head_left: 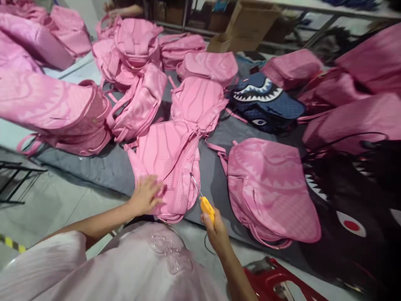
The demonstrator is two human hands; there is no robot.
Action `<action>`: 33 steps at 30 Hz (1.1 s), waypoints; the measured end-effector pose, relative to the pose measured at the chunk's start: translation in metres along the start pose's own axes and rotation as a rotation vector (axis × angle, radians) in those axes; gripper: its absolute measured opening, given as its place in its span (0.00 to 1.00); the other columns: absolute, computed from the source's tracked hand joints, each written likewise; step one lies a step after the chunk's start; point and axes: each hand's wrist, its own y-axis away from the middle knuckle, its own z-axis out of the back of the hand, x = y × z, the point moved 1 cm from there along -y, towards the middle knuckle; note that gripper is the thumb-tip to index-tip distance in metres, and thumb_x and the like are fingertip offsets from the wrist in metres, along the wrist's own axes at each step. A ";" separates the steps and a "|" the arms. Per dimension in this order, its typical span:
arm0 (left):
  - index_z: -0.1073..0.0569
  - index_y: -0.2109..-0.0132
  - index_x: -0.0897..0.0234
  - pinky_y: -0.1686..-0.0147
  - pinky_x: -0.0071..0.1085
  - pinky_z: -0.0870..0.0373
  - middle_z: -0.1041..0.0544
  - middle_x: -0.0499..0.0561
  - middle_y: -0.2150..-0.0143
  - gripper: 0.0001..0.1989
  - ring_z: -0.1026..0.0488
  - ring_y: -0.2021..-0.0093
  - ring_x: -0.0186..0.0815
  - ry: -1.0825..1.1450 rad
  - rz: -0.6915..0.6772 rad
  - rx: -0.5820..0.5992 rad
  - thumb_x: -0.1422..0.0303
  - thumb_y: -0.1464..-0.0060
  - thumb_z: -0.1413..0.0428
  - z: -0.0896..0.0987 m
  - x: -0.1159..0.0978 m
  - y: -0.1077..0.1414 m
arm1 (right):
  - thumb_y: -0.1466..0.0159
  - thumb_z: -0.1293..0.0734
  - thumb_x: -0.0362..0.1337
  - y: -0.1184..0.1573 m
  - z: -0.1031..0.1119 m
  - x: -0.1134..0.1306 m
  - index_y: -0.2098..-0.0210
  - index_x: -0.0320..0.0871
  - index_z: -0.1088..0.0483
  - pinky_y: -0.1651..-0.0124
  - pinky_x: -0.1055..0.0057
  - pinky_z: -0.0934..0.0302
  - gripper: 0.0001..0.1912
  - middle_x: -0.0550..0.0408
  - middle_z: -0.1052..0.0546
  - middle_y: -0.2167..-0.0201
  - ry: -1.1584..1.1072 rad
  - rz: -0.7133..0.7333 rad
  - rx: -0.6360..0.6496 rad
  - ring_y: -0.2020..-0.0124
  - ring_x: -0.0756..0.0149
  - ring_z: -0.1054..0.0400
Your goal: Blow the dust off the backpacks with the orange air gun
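A pink backpack (169,154) lies on the grey-covered table right in front of me, its padded back panel and straps facing up. My left hand (145,194) is over its lower left part, fingers spread and slightly blurred, apparently resting on it. My right hand (214,228) is closed around the yellow handle of a tool with a thin metal shaft (206,209); its exact kind is unclear. The shaft's tip is at the backpack's right side strap; whether it touches cannot be made out.
Another pink backpack (269,188) lies to the right, and a blue shark-face backpack (266,100) behind it. More pink backpacks (134,46) crowd the back and left. Black bags (351,217) fill the right. A red stool (278,280) stands below; another person's arm (125,10) shows at the far side.
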 end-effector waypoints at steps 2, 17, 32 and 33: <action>0.55 0.27 0.64 0.34 0.60 0.54 0.61 0.68 0.26 0.55 0.61 0.27 0.63 0.055 0.291 0.000 0.41 0.51 0.43 -0.011 0.006 0.000 | 0.29 0.48 0.49 -0.008 -0.010 0.025 0.41 0.42 0.39 0.60 0.64 0.36 0.25 0.45 0.21 0.60 0.250 0.013 0.098 0.61 0.54 0.25; 0.48 0.28 0.62 0.32 0.48 0.47 0.49 0.56 0.27 0.44 0.49 0.28 0.49 0.145 -0.072 -0.008 0.76 0.53 0.48 0.014 0.067 -0.002 | 0.29 0.45 0.42 0.067 -0.021 0.053 0.48 0.40 0.33 0.67 0.71 0.41 0.17 0.48 0.20 0.66 0.574 -0.210 0.305 0.65 0.59 0.24; 0.27 0.48 0.73 0.56 0.40 0.22 0.18 0.61 0.61 0.25 0.19 0.61 0.42 1.345 0.357 0.293 0.53 0.39 0.45 0.005 0.056 -0.066 | 0.29 0.44 0.51 -0.052 0.015 0.113 0.46 0.39 0.31 0.60 0.68 0.38 0.25 0.42 0.21 0.60 0.563 -0.175 -0.018 0.58 0.55 0.25; 0.28 0.47 0.73 0.58 0.39 0.22 0.18 0.63 0.62 0.24 0.19 0.63 0.42 1.403 0.427 0.339 0.54 0.37 0.47 0.005 0.059 -0.071 | 0.29 0.44 0.51 -0.053 0.018 0.114 0.46 0.39 0.31 0.62 0.69 0.38 0.25 0.43 0.21 0.62 0.535 -0.164 -0.018 0.61 0.57 0.25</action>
